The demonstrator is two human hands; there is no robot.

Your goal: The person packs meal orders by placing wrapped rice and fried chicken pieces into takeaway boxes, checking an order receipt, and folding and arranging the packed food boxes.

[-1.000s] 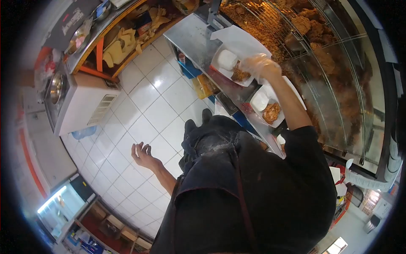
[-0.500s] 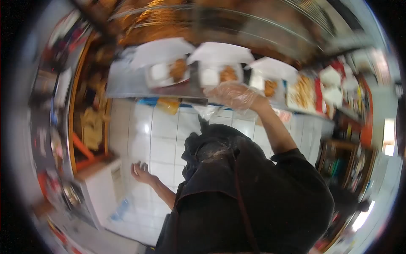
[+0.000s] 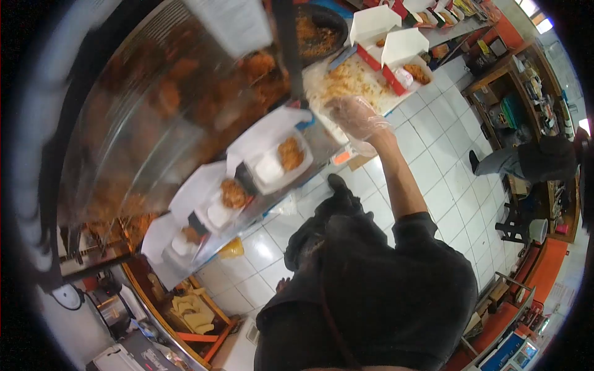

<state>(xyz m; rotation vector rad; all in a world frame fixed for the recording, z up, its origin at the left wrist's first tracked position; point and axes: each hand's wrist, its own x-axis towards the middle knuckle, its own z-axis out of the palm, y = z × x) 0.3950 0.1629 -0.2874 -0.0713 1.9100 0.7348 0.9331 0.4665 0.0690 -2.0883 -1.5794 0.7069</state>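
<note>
My right hand [image 3: 356, 119], in a clear plastic glove, hovers over or touches the near edge of a crumb-covered white board [image 3: 346, 80]; its fingers are blurred and what they hold, if anything, is hidden. Only the fingertips of my left hand [image 3: 283, 284] show, low beside my dark clothing. Three open white boxes stand along the metal counter, the nearest one [image 3: 272, 168] with fried chicken [image 3: 291, 153] and a white wrapped item. Beyond the board is an open red-and-white box [image 3: 399, 77] holding a fried piece [image 3: 417, 73] and a white bundle.
A glass display case [image 3: 167, 111] with fried food rises on the left. Behind the board sits a dark bowl [image 3: 318, 34] of crumbs. Another person [image 3: 544, 159] in dark clothes is at the right, near wooden shelves [image 3: 504, 93]. White floor tiles [image 3: 433, 148] lie between.
The view has turned right along the counter. My right hand has gone from the white boxes to the crumb-covered board. My left hand has dropped mostly behind my clothing.
</note>
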